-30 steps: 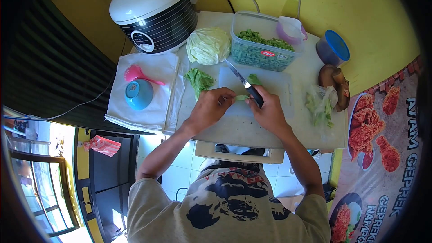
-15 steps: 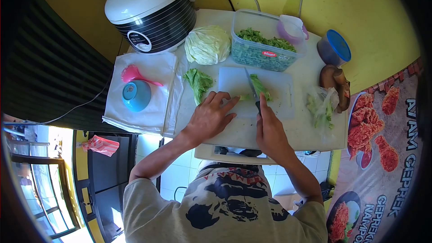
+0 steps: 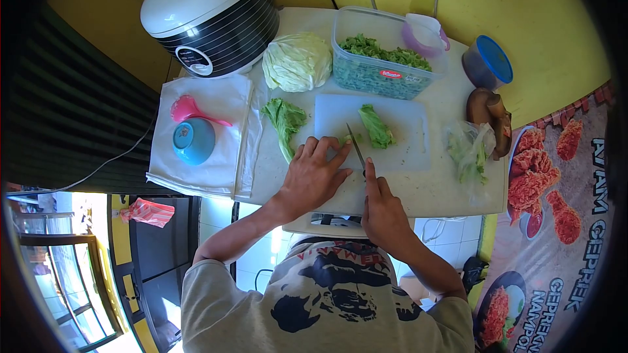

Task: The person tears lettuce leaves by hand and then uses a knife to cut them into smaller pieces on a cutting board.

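Note:
My right hand (image 3: 386,212) is closed around the handle of a knife (image 3: 356,145), index finger stretched along it. The blade lies over the white cutting board (image 3: 412,108), close beside the fingertips of my left hand (image 3: 314,173). Those fingers are curled and pinch a small pale lettuce stem piece (image 3: 354,138) at the board's left part; they partly hide it. To the right of the blade, a cut lettuce leaf (image 3: 376,126) lies on the board. Another lettuce leaf (image 3: 285,123) rests on the table just beyond my left hand.
A clear tub (image 3: 379,84) of chopped greens stands behind the board, beside a cabbage-like head (image 3: 297,62) and a rice cooker (image 3: 209,23). Left are a blue bowl (image 3: 194,141) and pink ladle (image 3: 185,108). A plastic bag (image 3: 470,157) with greens and a blue-lidded container (image 3: 487,62) sit right.
The knife has moved left, away from the lettuce leaf on the board and toward my left fingertips. My right hand has come slightly left and nearer to me. The view has shifted a little.

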Action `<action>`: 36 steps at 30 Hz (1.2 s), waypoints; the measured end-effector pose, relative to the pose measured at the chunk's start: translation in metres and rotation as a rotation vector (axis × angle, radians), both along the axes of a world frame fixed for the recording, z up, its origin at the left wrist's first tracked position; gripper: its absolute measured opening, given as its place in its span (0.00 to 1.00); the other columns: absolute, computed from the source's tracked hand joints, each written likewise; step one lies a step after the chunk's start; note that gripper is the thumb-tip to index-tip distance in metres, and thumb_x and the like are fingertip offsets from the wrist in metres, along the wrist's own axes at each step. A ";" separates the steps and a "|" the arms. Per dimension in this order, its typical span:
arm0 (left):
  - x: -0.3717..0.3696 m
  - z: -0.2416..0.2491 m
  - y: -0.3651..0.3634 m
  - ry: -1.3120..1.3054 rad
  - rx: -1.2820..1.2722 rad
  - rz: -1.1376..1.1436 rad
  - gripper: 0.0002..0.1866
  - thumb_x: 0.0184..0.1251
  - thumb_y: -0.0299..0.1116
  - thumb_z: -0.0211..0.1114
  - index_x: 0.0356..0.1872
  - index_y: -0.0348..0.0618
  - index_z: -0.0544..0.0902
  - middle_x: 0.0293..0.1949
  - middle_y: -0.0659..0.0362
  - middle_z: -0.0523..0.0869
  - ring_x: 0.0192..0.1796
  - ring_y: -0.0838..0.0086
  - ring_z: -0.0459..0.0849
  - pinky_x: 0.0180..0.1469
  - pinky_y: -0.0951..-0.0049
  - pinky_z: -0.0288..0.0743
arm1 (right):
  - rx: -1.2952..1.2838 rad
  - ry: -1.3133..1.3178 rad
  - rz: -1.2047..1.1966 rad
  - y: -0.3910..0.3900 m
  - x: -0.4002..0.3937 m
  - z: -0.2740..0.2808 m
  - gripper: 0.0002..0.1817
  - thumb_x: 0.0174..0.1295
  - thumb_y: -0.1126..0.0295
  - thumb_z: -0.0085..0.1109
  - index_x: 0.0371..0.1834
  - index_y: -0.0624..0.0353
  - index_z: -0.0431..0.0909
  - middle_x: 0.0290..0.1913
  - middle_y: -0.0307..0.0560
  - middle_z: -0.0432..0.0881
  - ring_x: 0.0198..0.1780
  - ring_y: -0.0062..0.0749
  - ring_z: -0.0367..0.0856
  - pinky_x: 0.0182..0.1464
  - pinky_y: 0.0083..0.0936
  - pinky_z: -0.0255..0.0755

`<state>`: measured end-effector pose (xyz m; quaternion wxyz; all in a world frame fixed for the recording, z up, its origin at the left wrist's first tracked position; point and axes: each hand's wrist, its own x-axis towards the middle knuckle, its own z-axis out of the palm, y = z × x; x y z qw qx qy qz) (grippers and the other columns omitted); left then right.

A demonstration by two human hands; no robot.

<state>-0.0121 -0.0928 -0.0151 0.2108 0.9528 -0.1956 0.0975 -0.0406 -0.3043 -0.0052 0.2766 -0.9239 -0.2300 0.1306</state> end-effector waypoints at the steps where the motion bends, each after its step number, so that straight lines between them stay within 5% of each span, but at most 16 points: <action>1: 0.000 0.001 0.001 -0.009 -0.008 -0.009 0.29 0.72 0.42 0.71 0.71 0.44 0.80 0.54 0.56 0.77 0.53 0.60 0.76 0.58 0.58 0.76 | -0.001 0.000 0.001 0.000 0.000 0.000 0.54 0.61 0.81 0.60 0.87 0.67 0.37 0.52 0.71 0.75 0.35 0.66 0.85 0.40 0.54 0.82; 5: 0.003 0.001 0.004 -0.029 -0.033 -0.027 0.29 0.72 0.41 0.72 0.71 0.43 0.80 0.54 0.56 0.77 0.53 0.59 0.77 0.57 0.57 0.77 | 0.043 -0.006 -0.040 0.002 -0.002 0.004 0.44 0.70 0.82 0.52 0.87 0.65 0.42 0.49 0.69 0.77 0.34 0.64 0.83 0.40 0.55 0.79; 11: 0.006 0.003 0.004 -0.032 -0.043 -0.033 0.28 0.71 0.40 0.72 0.69 0.43 0.81 0.53 0.55 0.77 0.52 0.59 0.79 0.54 0.58 0.80 | -0.002 0.015 -0.030 0.001 -0.004 0.008 0.43 0.69 0.82 0.52 0.87 0.67 0.43 0.48 0.68 0.77 0.33 0.63 0.83 0.38 0.53 0.79; 14: 0.006 0.005 0.004 -0.031 -0.045 -0.031 0.27 0.70 0.40 0.73 0.68 0.42 0.82 0.53 0.56 0.77 0.51 0.59 0.79 0.54 0.58 0.81 | -0.053 -0.040 0.008 -0.001 -0.004 0.003 0.52 0.60 0.80 0.59 0.86 0.70 0.40 0.47 0.68 0.76 0.31 0.62 0.85 0.33 0.51 0.83; 36: 0.014 0.001 0.001 -0.073 -0.145 -0.036 0.23 0.69 0.34 0.74 0.63 0.39 0.85 0.50 0.53 0.79 0.49 0.59 0.84 0.53 0.58 0.82 | -0.121 -0.021 -0.007 0.009 0.010 0.014 0.48 0.59 0.79 0.59 0.84 0.71 0.48 0.42 0.69 0.82 0.33 0.65 0.88 0.37 0.51 0.85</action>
